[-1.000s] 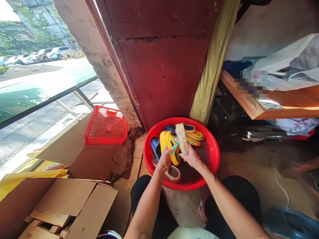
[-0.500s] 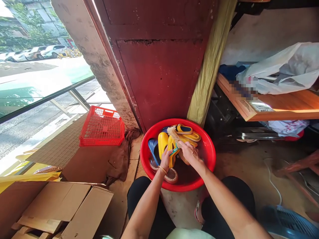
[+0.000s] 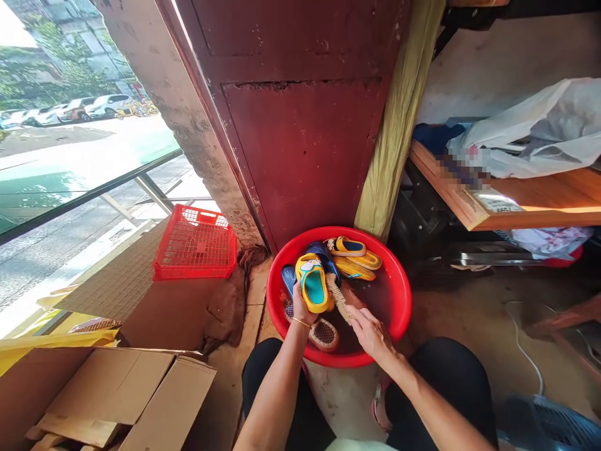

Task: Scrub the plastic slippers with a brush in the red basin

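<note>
The left hand [image 3: 300, 308] is clamped on one yellow shoe [image 3: 314, 287], the right hand [image 3: 372, 332] on one brush [image 3: 339, 298], above one red tub [image 3: 404, 300].

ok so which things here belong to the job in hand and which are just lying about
In the job:
- yellow shoe, in the left hand
- brush, in the right hand
- red tub
- other shoes in it

Apparently just lying about:
- red crate
- cardboard box
- brown cloth
- plastic bag
</note>
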`<control>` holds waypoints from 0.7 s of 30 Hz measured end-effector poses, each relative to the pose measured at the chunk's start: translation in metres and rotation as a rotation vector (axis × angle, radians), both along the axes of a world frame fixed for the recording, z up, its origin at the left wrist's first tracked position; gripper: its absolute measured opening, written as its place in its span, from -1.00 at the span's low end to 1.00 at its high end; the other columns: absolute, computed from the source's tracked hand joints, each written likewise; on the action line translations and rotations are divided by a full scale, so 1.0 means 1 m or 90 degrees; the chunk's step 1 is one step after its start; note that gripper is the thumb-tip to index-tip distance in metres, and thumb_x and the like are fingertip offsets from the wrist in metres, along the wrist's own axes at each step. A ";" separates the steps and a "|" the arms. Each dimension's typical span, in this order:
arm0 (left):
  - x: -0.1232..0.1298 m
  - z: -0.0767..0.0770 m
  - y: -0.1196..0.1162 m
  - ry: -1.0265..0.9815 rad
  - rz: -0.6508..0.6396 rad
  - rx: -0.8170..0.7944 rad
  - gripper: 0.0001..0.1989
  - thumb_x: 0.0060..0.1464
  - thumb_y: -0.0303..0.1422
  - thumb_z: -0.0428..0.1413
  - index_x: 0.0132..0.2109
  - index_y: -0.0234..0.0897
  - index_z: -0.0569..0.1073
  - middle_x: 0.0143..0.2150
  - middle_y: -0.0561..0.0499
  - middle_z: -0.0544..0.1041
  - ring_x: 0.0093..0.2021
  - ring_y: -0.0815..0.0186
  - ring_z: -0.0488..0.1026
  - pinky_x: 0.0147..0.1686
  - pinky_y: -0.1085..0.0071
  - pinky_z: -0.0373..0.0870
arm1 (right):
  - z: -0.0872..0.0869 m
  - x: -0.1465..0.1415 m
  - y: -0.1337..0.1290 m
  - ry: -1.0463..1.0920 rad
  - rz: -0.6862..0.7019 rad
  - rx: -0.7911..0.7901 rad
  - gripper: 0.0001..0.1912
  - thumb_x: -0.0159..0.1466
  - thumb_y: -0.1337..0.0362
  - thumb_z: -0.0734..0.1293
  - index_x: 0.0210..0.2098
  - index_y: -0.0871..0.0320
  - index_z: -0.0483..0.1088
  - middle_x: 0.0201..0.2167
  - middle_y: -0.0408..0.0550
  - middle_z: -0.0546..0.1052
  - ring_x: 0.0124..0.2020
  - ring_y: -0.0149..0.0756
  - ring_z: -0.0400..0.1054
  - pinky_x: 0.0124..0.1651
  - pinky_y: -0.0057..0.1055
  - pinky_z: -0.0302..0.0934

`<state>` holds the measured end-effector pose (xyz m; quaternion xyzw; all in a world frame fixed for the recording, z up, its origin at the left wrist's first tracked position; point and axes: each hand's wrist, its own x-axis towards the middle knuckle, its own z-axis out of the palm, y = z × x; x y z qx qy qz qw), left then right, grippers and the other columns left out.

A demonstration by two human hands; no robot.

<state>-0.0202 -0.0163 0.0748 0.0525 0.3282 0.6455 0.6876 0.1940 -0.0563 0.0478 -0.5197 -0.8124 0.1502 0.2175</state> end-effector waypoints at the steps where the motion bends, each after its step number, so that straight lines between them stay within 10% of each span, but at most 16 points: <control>1: -0.001 0.001 0.002 -0.022 -0.021 -0.001 -0.39 0.09 0.11 0.05 0.02 -0.32 0.52 -0.24 -0.15 0.61 -0.18 0.05 0.60 -0.12 0.06 0.55 | 0.003 0.001 0.002 0.007 -0.022 0.011 -0.50 0.40 0.29 0.14 0.30 0.01 0.31 0.00 0.04 0.55 -0.10 -0.21 0.50 -0.12 -0.37 0.40; 11: -0.008 -0.005 -0.004 -0.065 -0.169 0.006 -0.38 0.10 -0.01 0.08 0.12 -0.41 0.46 -0.14 -0.29 0.62 -0.12 -0.07 0.60 -0.13 -0.03 0.55 | 0.056 -0.059 0.066 -0.029 -0.025 0.007 -0.44 0.41 0.32 0.10 0.38 0.06 0.19 -0.01 0.08 0.54 -0.11 -0.23 0.48 -0.10 -0.39 0.37; 21: -0.010 -0.005 0.004 0.055 0.061 -0.007 -0.49 0.12 -0.02 0.14 0.08 -0.28 0.50 -0.27 -0.06 0.64 -0.22 0.09 0.62 -0.16 0.17 0.59 | 0.020 -0.027 0.013 0.134 0.120 -0.141 -0.37 0.25 0.39 0.21 0.33 0.09 0.29 0.15 0.04 0.52 0.13 -0.19 0.42 0.18 -0.26 0.31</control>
